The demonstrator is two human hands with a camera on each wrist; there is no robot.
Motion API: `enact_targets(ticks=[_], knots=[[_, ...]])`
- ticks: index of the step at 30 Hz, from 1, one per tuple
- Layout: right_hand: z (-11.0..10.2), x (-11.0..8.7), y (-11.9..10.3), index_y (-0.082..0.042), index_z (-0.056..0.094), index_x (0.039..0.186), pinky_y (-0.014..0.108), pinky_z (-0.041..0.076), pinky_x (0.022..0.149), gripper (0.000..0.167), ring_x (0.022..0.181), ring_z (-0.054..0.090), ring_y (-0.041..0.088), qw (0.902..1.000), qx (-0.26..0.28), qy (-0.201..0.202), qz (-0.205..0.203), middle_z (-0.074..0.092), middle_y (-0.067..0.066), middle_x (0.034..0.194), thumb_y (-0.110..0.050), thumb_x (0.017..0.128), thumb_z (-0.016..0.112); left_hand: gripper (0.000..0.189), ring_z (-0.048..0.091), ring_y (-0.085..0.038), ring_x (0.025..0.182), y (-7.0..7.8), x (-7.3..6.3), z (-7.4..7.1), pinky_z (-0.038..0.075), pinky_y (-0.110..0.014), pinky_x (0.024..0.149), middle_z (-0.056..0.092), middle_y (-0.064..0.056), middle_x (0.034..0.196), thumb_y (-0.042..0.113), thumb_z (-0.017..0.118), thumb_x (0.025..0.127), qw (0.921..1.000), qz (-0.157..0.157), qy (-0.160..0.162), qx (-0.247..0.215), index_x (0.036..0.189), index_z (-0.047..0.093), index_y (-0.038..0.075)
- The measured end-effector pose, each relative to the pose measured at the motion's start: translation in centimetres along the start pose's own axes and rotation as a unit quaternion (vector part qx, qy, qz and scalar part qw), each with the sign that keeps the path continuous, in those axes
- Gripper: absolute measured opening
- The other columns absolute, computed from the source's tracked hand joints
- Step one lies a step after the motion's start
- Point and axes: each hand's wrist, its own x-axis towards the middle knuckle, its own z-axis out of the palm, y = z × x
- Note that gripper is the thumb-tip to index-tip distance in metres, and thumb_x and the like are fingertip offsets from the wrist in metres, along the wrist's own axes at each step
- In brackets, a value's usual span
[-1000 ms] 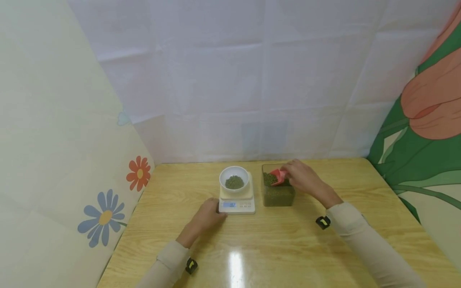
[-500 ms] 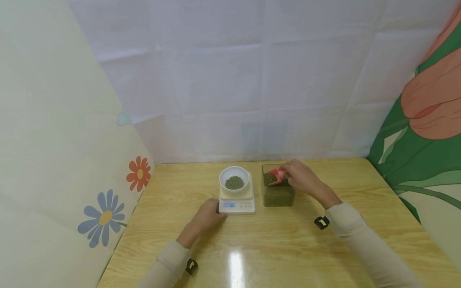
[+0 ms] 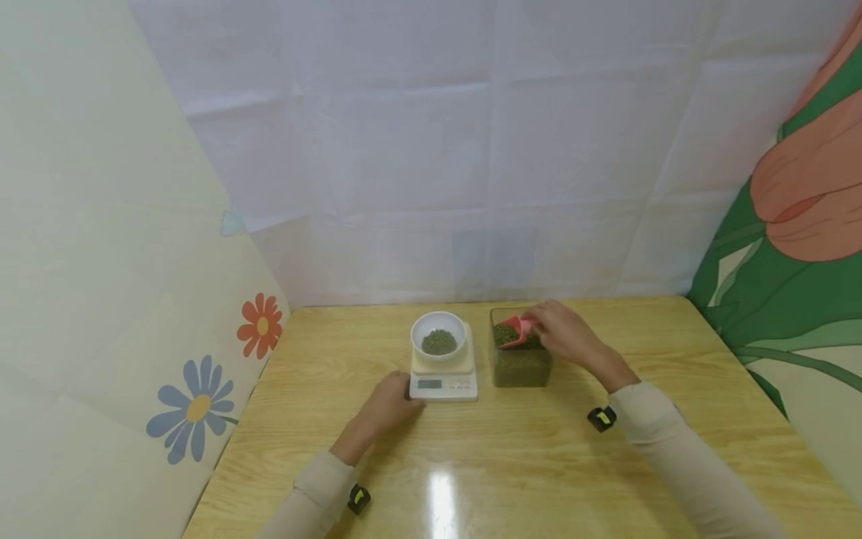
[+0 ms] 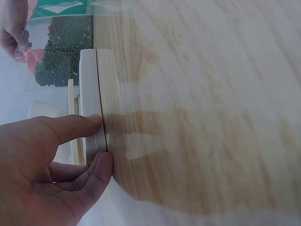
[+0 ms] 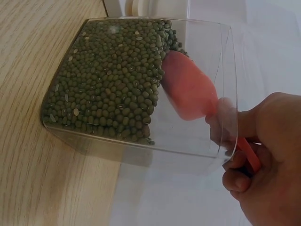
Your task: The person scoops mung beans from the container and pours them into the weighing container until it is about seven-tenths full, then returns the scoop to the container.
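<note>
- Red plastic is seen in the scoop, which is gripped by its handle in the right hand and held inside the clear tub, its tip against the green beans.
- Scooping appears to be the step in hand; whether the scoop is loaded cannot be told, its hollow being poorly shown.
- For the next move, a level lift clear of the rim would seem to be called for.
- The scale is pinched at its near left corner by the left hand.
- The white bowl is carried on the scale, with some beans heaped inside; the display is unlit.
- Tub and scale are set side by side, apart, on the wood-grained bench.
</note>
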Motion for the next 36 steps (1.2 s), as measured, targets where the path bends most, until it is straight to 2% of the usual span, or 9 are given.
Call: enact_targets(ticks=[22,29,36], knots=[[-0.2,-0.5,0.6,0.003,0.075,0.116,0.059,0.057,0.09,0.02,0.101,0.068,0.037,0.9995,0.031,-0.004,0.006,0.077,0.02,0.11,-0.003,0.097,0.072,0.03,0.061,-0.018,0.088,0.0,0.0,0.1,0.061,-0.043,0.085,0.074,-0.01,0.099,0.016,0.083,0.09,1.0,0.0,0.005,0.003,0.116,0.076,0.002],[-0.3,-0.6,0.8,0.004,0.075,0.118,0.058,0.057,0.088,0.022,0.101,0.068,0.037,0.9991,0.04,0.0,0.012,0.076,0.021,0.11,-0.005,0.098,0.073,0.031,0.062,-0.018,0.089,0.1,0.0,0.1,0.061,-0.043,0.084,0.076,-0.011,0.099,0.014,0.084,0.088,0.9999,0.01,0.008,0.005,0.116,0.076,0.002],[-0.3,-0.8,1.2,0.005,0.074,0.121,0.059,0.057,0.091,0.023,0.104,0.068,0.04,0.999,0.043,0.002,0.012,0.075,0.023,0.113,-0.002,0.099,0.07,0.029,0.062,-0.018,0.09,0.1,0.0,0.0,0.061,-0.042,0.085,0.075,-0.01,0.1,0.015,0.083,0.09,1.0,0.001,0.003,0.002,0.116,0.076,0.003]])
